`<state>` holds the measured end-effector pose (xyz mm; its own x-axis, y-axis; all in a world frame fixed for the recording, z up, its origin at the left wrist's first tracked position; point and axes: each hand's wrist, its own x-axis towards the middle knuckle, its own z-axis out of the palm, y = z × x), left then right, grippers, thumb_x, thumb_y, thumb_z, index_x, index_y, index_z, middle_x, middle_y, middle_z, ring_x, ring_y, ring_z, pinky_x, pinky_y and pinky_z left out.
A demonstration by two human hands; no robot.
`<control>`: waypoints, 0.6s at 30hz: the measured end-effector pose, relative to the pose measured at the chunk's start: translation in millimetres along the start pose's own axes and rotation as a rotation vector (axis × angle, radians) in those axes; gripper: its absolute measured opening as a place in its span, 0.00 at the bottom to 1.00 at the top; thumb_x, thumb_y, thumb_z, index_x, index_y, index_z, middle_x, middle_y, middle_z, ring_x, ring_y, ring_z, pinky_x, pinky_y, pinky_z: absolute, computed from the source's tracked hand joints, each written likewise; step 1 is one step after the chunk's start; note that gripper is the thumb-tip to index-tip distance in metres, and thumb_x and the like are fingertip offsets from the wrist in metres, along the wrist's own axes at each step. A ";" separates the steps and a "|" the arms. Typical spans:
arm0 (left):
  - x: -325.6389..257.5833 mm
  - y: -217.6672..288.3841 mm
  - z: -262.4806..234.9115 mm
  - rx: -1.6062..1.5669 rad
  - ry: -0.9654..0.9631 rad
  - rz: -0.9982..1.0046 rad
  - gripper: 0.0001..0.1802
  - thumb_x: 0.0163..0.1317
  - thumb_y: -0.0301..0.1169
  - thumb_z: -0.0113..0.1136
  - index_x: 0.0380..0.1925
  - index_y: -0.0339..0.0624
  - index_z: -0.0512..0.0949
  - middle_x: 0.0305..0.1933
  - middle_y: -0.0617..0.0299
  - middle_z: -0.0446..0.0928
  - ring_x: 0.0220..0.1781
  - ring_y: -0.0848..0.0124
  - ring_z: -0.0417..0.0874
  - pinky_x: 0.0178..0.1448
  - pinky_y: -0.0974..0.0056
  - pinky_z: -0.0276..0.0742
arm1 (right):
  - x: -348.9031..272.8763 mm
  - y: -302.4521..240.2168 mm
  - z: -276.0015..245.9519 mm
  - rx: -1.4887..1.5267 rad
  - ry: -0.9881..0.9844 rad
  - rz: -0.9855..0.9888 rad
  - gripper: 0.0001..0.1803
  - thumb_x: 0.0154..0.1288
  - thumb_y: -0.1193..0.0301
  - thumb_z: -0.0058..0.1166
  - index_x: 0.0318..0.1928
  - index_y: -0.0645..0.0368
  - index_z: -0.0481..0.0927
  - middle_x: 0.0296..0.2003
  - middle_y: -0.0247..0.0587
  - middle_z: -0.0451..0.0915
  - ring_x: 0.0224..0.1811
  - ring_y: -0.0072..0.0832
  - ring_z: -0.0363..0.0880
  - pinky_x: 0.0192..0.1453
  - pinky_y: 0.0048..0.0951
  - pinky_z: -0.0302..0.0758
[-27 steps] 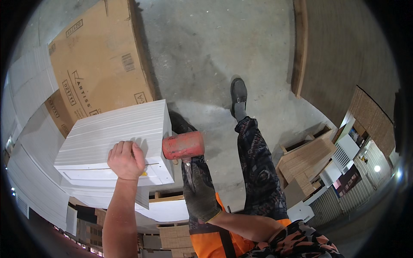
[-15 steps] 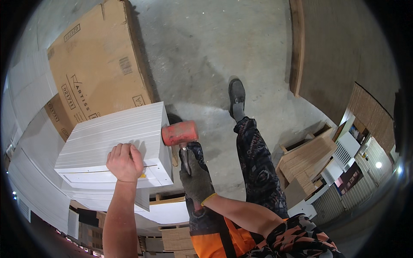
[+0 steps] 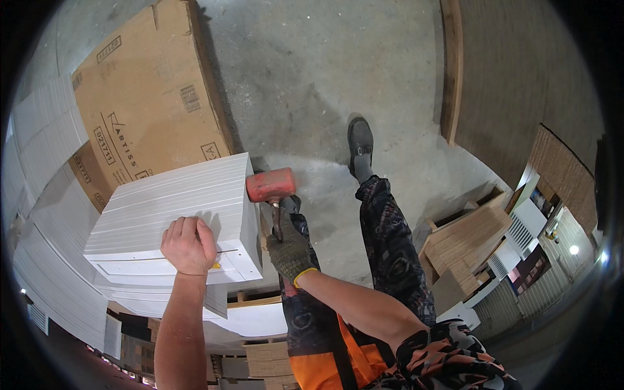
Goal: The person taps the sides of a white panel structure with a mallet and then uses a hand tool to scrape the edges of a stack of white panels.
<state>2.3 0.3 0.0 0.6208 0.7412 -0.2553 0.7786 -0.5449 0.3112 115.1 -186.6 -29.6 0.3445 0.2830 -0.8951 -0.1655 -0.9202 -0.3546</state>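
My right hand (image 3: 290, 253), in a dark knit glove with a yellow cuff, is closed around the handle of a red mallet (image 3: 271, 185). The mallet's head is at the right end of a white grooved box-shaped furniture piece (image 3: 153, 201), apparently touching that side panel. My bare left hand (image 3: 189, 246) rests curled into a fist on the near top edge of the white piece. Whatever the fist may hold is hidden. A small yellow bit shows beside that wrist, too little to name. Small holes dot the white piece's near face.
A large brown cardboard carton (image 3: 149, 91) lies beyond the white piece. White panels (image 3: 52, 253) are stacked at left. At right stand a wooden board (image 3: 450, 78) and a wood-coloured box (image 3: 465, 240). My shoe (image 3: 360, 140) is on the concrete floor.
My right hand and the mallet have shifted away from my body along the white piece's right end. My left hand stays in place.
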 end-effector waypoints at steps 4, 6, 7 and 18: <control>-0.6 0.7 -0.1 0.002 -0.001 -0.012 0.08 0.57 0.30 0.53 0.22 0.41 0.78 0.22 0.60 0.75 0.25 0.58 0.76 0.31 0.57 0.70 | 7.4 -2.8 -4.6 -0.053 -0.065 0.042 0.41 0.63 0.68 0.52 0.76 0.45 0.51 0.46 0.61 0.80 0.46 0.55 0.81 0.51 0.46 0.77; -0.9 0.7 0.0 0.000 -0.002 -0.012 0.08 0.57 0.30 0.53 0.22 0.41 0.78 0.22 0.60 0.75 0.25 0.58 0.76 0.31 0.57 0.70 | 6.3 -3.0 5.8 0.028 -0.029 0.128 0.41 0.64 0.68 0.52 0.75 0.48 0.51 0.47 0.62 0.80 0.46 0.55 0.81 0.51 0.46 0.77; -1.0 0.6 0.1 -0.001 -0.002 -0.007 0.08 0.57 0.30 0.53 0.22 0.41 0.78 0.22 0.60 0.75 0.25 0.58 0.76 0.31 0.57 0.70 | 5.0 -2.8 6.6 0.025 -0.031 0.133 0.41 0.64 0.68 0.52 0.75 0.48 0.51 0.47 0.62 0.79 0.47 0.55 0.81 0.52 0.46 0.77; -2.1 -1.2 -0.3 0.000 -0.007 -0.009 0.08 0.57 0.29 0.53 0.22 0.42 0.78 0.22 0.59 0.76 0.25 0.58 0.77 0.31 0.57 0.70 | -16.7 -5.4 -13.0 0.054 -0.101 0.054 0.38 0.63 0.69 0.52 0.73 0.52 0.56 0.58 0.59 0.75 0.54 0.52 0.79 0.57 0.44 0.75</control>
<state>0.0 -0.5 0.4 0.6140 0.7436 -0.2647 0.7845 -0.5379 0.3087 122.3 -189.9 -9.2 0.2395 0.2613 -0.9351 -0.2315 -0.9199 -0.3164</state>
